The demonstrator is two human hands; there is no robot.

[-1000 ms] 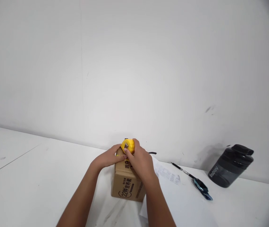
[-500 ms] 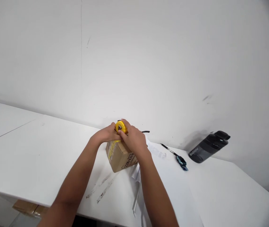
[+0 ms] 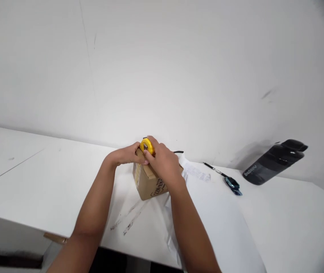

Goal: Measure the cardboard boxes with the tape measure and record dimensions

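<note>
The closed cardboard box (image 3: 147, 184) is stood on the white table (image 3: 36, 182), back from its near edge, with bare tabletop left open to its left. A round yellow tape measure (image 3: 147, 146) is clasped atop it by the right hand (image 3: 163, 165). The left hand (image 3: 126, 154) is pressed alongside, though whether anything is gripped cannot be told.

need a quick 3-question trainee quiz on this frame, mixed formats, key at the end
1. True or false: the yellow tape measure lies on the table, away from both hands.
2. What sits farthest right on the table? A) dark bottle B) mug C) kettle
3. Fill in: the right hand holds the tape measure on top of the ___.
Key: 1 false; 2 A; 3 cardboard box.
</note>
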